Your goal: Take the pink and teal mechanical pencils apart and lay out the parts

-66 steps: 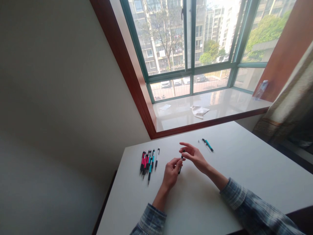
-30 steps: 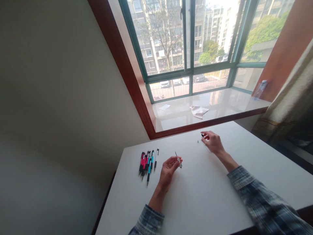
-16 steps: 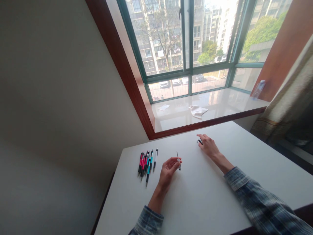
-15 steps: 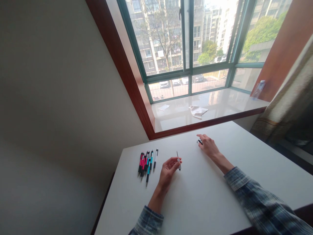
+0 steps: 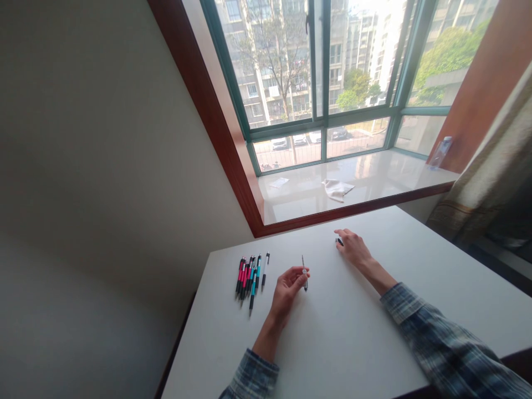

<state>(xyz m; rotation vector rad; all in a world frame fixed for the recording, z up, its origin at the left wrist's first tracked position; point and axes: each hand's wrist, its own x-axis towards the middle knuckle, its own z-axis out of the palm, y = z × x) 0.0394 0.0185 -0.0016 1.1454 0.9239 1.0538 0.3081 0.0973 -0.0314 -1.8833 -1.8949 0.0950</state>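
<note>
My left hand pinches a slim pen part, tip up, over the counter; my right hand, close beside it two seconds ago, is now well apart, at a small dark piece, its grip impossible to tell. The parting leaves one hand alone supporting the pen part. Pens lie left; beyond, the windowsill.
</note>
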